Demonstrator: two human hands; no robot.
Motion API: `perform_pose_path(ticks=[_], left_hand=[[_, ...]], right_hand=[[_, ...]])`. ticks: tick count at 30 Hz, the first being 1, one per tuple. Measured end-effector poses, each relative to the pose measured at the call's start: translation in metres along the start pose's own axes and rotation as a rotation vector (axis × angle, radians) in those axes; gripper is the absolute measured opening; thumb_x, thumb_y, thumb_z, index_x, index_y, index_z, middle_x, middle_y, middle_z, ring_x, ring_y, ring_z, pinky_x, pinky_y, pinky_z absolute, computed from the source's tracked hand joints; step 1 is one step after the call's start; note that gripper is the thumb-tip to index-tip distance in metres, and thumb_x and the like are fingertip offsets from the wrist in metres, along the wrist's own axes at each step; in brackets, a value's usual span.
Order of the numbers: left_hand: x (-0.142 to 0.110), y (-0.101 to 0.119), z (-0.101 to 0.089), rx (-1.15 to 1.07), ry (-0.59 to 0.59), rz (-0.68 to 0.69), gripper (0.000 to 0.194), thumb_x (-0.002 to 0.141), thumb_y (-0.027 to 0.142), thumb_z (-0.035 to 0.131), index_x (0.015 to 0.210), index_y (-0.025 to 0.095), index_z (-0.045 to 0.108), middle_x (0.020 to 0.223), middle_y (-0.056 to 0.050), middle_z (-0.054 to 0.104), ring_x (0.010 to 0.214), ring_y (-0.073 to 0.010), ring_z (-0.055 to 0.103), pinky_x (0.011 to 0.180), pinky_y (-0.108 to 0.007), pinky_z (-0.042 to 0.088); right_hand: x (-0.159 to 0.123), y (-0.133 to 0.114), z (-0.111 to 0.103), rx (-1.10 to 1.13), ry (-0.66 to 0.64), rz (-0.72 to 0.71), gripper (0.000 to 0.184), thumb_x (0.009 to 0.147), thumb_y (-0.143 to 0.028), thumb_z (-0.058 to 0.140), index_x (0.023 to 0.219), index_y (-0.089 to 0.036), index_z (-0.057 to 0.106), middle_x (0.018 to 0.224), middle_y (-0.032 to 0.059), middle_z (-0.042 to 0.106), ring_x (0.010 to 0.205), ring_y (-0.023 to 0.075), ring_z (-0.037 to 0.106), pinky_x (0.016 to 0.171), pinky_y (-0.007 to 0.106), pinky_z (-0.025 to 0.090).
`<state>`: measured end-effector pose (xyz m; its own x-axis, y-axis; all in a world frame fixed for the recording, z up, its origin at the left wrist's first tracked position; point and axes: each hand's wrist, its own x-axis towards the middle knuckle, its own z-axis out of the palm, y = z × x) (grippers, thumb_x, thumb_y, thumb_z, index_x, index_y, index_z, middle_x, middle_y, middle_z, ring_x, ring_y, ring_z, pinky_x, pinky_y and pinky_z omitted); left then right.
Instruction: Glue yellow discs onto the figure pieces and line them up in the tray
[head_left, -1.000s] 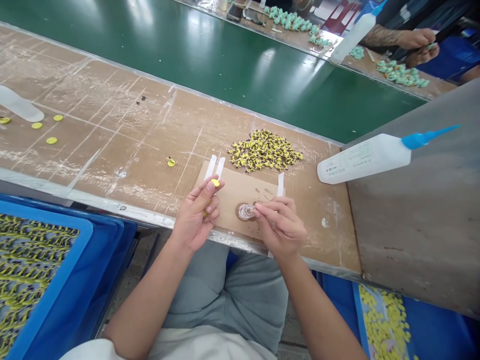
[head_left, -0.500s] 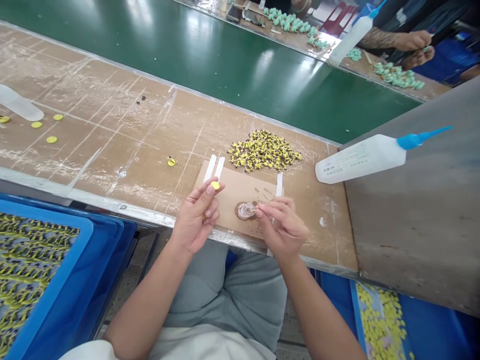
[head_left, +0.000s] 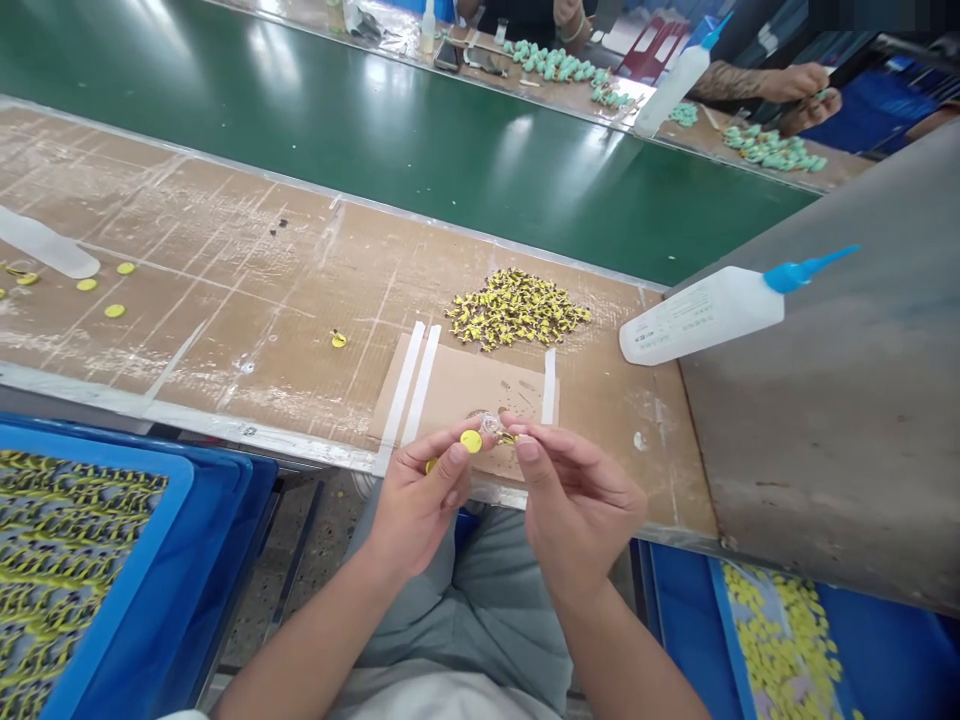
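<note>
My left hand (head_left: 424,490) pinches a small round yellow disc (head_left: 471,441) between thumb and forefinger. A bit of a second yellow piece (head_left: 430,466) shows behind its fingers. Close by on the right, my right hand (head_left: 581,490) is closed in a pinch on a tiny yellow-and-dark piece (head_left: 508,438), mostly covered by the fingertips. A whitish, wet-looking patch (head_left: 491,422) lies on the cardboard sheet (head_left: 465,385) behind the fingertips, partly hidden. Beyond the sheet is a heap of small yellow-and-dark pieces (head_left: 517,308).
A white bottle with blue nozzle (head_left: 705,315) leans by a metal panel (head_left: 825,430). Several yellow discs (head_left: 115,311) lie at left, near another pale bottle (head_left: 49,243). Blue trays (head_left: 180,500) flank the bench. Across the green belt (head_left: 360,130), a co-worker's hands (head_left: 806,95) handle something small.
My right hand has lifted away from the whitish patch with the small piece. My left hand has come right and nearer, bringing the yellow disc close to it. The view has shifted slightly.
</note>
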<state>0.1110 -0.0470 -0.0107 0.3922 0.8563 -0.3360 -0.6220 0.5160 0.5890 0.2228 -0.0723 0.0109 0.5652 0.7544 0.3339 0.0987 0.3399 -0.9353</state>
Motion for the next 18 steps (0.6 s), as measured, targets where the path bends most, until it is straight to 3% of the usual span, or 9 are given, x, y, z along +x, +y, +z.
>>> perform_pose_path(ticks=[5, 9, 18], left_hand=[[-0.0021, 0.0009, 0.0033, 0.025, 0.008, -0.003, 0.026, 0.077, 0.032, 0.078, 0.101, 0.021, 0.078, 0.056, 0.002, 0.056, 0.047, -0.0040, 0.031, 0.046, -0.020, 0.027], [-0.0037, 0.0025, 0.0044, 0.050, 0.021, -0.008, 0.029, 0.077, 0.034, 0.078, 0.102, 0.020, 0.078, 0.050, 0.004, 0.045, 0.048, -0.0054, 0.030, 0.046, -0.021, 0.026], [-0.0046, 0.0032, 0.0037, 0.073, 0.014, 0.008, 0.030, 0.076, 0.038, 0.078, 0.101, 0.021, 0.079, 0.049, 0.003, 0.048, 0.047, -0.0066, 0.026, 0.046, -0.023, 0.023]], right_hand=[[-0.0026, -0.0010, -0.0026, -0.100, -0.042, -0.040, 0.020, 0.078, -0.009, 0.074, 0.093, -0.022, 0.075, 0.094, 0.0051, 0.077, 0.087, 0.0229, 0.075, 0.082, 0.041, 0.064], [-0.0028, -0.0015, -0.0049, -0.136, -0.085, -0.075, 0.022, 0.078, -0.009, 0.075, 0.094, -0.024, 0.075, 0.095, 0.0046, 0.077, 0.085, 0.0234, 0.075, 0.080, 0.042, 0.064], [-0.0031, -0.0002, -0.0052, -0.148, -0.120, -0.112, 0.027, 0.076, -0.006, 0.075, 0.095, -0.026, 0.076, 0.095, 0.0035, 0.077, 0.085, 0.0235, 0.074, 0.079, 0.042, 0.064]])
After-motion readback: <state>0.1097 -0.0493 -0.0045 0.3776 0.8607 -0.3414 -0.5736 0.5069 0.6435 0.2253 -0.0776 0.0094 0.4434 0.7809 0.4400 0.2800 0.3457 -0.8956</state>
